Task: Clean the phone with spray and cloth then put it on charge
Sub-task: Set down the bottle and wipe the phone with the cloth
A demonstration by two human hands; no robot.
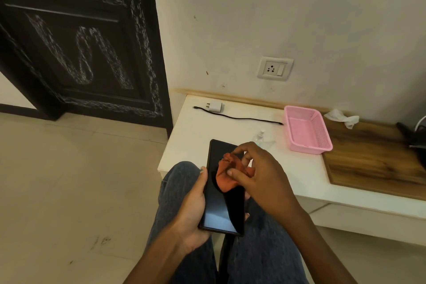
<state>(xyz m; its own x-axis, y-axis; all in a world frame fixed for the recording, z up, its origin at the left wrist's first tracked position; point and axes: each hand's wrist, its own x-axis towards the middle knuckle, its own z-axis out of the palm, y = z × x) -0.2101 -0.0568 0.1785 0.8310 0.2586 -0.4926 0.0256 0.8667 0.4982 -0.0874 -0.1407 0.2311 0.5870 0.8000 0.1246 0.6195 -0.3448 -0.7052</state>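
Left hand [192,205] fingers are curled round the phone [222,191], which is held screen-up over the lap so that the orange cloth [227,174], pinched by the right hand [255,175], can be rubbed across the glass, while the charger [214,107] is left waiting on the white table [230,131].

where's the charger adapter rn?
In the head view, the white charger adapter lies on the white table's far left, below-left of the wall socket, beside the black cable.

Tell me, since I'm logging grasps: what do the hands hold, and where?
Left hand grips the phone by its lower edges; right hand pinches the bunched orange cloth.
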